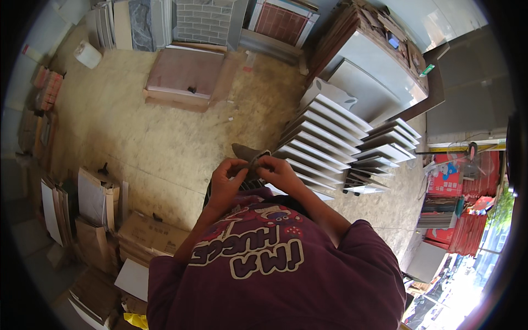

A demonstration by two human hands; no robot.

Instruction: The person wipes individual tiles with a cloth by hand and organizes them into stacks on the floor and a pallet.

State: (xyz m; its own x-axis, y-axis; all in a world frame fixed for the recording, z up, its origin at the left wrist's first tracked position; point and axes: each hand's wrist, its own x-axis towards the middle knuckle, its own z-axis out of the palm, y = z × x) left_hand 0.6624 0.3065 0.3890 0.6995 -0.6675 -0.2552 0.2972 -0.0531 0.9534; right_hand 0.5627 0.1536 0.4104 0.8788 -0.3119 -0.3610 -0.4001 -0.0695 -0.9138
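Both hands are together in front of my chest, above the dark purple printed shirt [258, 258] that I wear. A limp grey-brown piece of cloth [247, 153] hangs between them, its narrow end pointing away to the left; its exact kind is hard to make out. My left hand [227, 177] pinches the near left side of it with thumb and fingers. My right hand [275, 170] is closed on its right edge, where the cloth bunches up. Part of the cloth is hidden behind the fingers.
Close by on the right stands a rack of slanted tile panels [319, 140]. Ahead on the tan floor [165, 135] lies a low stack of brown slabs [184, 71]. Cardboard boxes [148, 234] and upright tiles [96, 198] crowd the near left. Red cartons [465, 181] are piled far right.
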